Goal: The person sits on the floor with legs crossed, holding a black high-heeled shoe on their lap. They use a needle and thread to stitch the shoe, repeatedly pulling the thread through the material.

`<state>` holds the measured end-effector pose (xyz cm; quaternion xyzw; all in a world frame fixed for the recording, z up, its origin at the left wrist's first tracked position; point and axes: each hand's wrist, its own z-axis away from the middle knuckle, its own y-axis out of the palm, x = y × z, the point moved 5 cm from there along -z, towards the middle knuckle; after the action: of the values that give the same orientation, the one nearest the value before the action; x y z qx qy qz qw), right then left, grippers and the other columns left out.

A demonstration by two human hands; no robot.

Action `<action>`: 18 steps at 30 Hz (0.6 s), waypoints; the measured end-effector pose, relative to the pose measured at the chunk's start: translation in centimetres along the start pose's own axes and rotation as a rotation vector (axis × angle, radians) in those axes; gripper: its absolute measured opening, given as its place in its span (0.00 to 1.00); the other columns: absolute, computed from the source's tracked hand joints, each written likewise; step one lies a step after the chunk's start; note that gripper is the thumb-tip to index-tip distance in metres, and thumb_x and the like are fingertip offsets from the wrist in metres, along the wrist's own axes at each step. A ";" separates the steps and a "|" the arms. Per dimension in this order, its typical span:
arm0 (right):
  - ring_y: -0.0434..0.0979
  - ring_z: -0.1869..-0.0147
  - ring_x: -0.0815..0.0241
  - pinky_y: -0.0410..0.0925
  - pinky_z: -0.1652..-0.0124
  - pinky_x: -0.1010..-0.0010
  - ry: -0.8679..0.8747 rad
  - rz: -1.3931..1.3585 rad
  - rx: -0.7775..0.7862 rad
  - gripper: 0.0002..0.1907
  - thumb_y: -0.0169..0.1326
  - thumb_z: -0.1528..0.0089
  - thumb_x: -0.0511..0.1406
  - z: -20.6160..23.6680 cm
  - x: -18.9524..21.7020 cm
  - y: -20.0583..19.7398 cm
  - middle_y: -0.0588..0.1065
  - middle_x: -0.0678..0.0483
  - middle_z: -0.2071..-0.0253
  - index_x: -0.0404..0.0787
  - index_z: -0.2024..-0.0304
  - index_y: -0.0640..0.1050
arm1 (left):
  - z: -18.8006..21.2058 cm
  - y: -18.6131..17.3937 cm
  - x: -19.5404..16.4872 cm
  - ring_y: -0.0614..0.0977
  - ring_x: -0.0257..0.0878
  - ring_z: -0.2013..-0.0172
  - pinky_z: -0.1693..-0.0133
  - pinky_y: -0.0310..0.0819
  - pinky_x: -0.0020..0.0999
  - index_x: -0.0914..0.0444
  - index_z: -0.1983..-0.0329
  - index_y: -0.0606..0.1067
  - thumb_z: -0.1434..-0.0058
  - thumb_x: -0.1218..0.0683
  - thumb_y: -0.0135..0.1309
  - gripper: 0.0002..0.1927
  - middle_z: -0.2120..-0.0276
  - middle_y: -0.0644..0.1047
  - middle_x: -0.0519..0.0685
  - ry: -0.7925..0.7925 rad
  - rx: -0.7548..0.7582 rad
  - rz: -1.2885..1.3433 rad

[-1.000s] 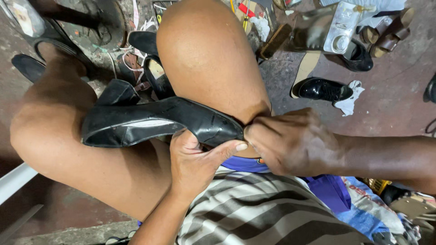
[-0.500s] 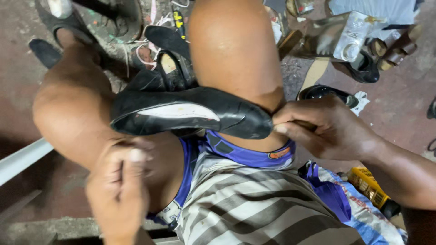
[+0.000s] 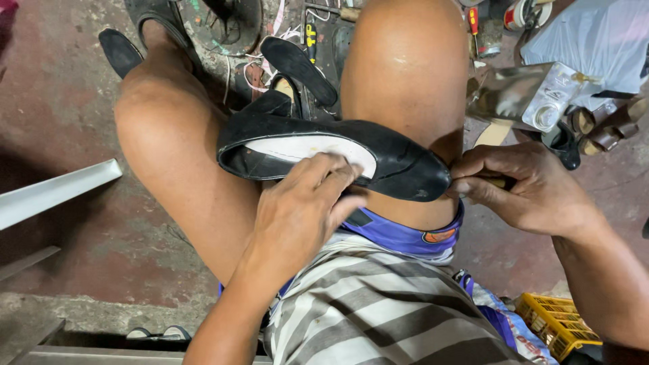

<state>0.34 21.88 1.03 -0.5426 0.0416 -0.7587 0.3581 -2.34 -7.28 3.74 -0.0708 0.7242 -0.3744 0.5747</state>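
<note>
A black shoe (image 3: 399,159) lies across my lap between my bare knees, opening upward, with a pale insole (image 3: 297,147) showing inside. My left hand (image 3: 301,209) rests on the shoe's near side, its fingers pressing on the insole. At the shoe's right end my right hand (image 3: 524,186) pinches the tip, fingers closed on it. Whether that hand also holds a small tool I cannot tell.
Other black shoes (image 3: 297,64) and soles lie on the red floor beyond my knees, with small tools (image 3: 474,23) among them. A shiny metal can (image 3: 524,94) and a grey bag (image 3: 595,40) sit at the upper right. A yellow crate (image 3: 554,324) stands lower right, a white bar (image 3: 57,192) at left.
My left hand has come up from my lap and now presses on the insole. The shoe has turned so its opening and insole face up. My right hand stays at the tip.
</note>
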 end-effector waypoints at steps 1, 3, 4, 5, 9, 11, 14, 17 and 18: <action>0.79 0.71 0.70 0.72 0.71 0.77 0.005 -0.018 0.004 0.06 0.61 0.40 0.34 0.0 -0.3 0.0 0.81 0.57 0.73 0.37 0.62 0.82 | -0.2 0.6 0.4 0.83 0.46 0.56 0.55 0.78 0.38 0.61 0.56 0.82 0.39 0.53 0.64 0.11 0.57 0.80 0.49 0.006 0.017 0.021; 0.80 0.69 0.69 0.73 0.69 0.77 0.017 -0.107 0.040 0.07 0.61 0.39 0.33 0.2 -0.9 0.1 0.82 0.56 0.71 0.36 0.60 0.82 | 0.0 0.7 1.4 0.84 0.45 0.59 0.57 0.79 0.37 0.62 0.56 0.82 0.37 0.54 0.64 0.09 0.56 0.80 0.48 -0.036 0.026 0.102; 0.80 0.69 0.69 0.73 0.68 0.77 0.016 -0.175 0.075 0.08 0.60 0.39 0.33 0.2 -1.1 0.1 0.82 0.55 0.69 0.36 0.59 0.82 | 0.1 0.8 1.8 0.84 0.45 0.61 0.59 0.80 0.36 0.62 0.56 0.82 0.37 0.54 0.64 0.09 0.56 0.81 0.47 -0.057 0.030 0.141; 0.80 0.68 0.68 0.74 0.68 0.76 0.009 -0.241 0.111 0.09 0.60 0.38 0.33 0.2 -1.3 0.1 0.83 0.54 0.68 0.35 0.57 0.82 | 0.3 0.6 2.0 0.85 0.44 0.61 0.58 0.80 0.35 0.62 0.56 0.82 0.36 0.55 0.64 0.08 0.56 0.80 0.47 -0.044 0.014 0.153; 0.80 0.55 0.64 0.73 0.56 0.73 -0.046 -0.364 0.148 0.11 0.56 0.36 0.31 0.5 -1.2 -0.8 0.82 0.50 0.58 0.32 0.52 0.80 | 0.9 0.1 2.9 0.80 0.38 0.68 0.65 0.76 0.29 0.64 0.61 0.79 0.37 0.58 0.62 0.05 0.55 0.80 0.50 -0.146 0.011 0.436; 0.80 0.53 0.63 0.73 0.53 0.73 -0.106 -0.380 0.160 0.11 0.54 0.34 0.32 0.7 -0.8 -1.2 0.81 0.49 0.56 0.33 0.51 0.80 | 1.2 0.4 3.3 0.79 0.34 0.69 0.68 0.75 0.26 0.64 0.63 0.77 0.37 0.58 0.59 0.04 0.53 0.81 0.51 -0.263 0.060 0.872; 0.82 0.55 0.66 0.75 0.56 0.75 -0.153 -0.214 0.075 0.12 0.54 0.34 0.34 1.2 -0.2 -1.5 0.81 0.54 0.57 0.37 0.50 0.79 | 0.8 1.6 3.2 0.79 0.33 0.66 0.67 0.75 0.25 0.63 0.61 0.75 0.34 0.58 0.55 0.03 0.56 0.81 0.51 -0.402 0.107 1.493; 0.78 0.62 0.65 0.73 0.63 0.74 0.083 0.003 0.036 0.15 0.59 0.36 0.35 2.0 -0.3 -1.2 0.80 0.58 0.62 0.43 0.47 0.84 | -0.2 3.3 3.3 0.77 0.33 0.70 0.69 0.73 0.26 0.65 0.57 0.77 0.34 0.59 0.53 0.05 0.65 0.80 0.49 -0.516 0.115 1.249; 0.78 0.62 0.64 0.73 0.65 0.73 0.082 0.056 0.010 0.14 0.58 0.37 0.34 2.2 0.2 -1.2 0.81 0.57 0.62 0.42 0.49 0.83 | -0.4 3.8 3.3 0.76 0.33 0.72 0.70 0.74 0.27 0.64 0.59 0.78 0.34 0.58 0.53 0.05 0.69 0.79 0.49 -0.565 0.130 0.954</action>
<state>1.53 23.38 2.65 -0.5080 0.0676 -0.7700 0.3801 -2.57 -6.17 -1.18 0.2029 0.4690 -0.0830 0.8555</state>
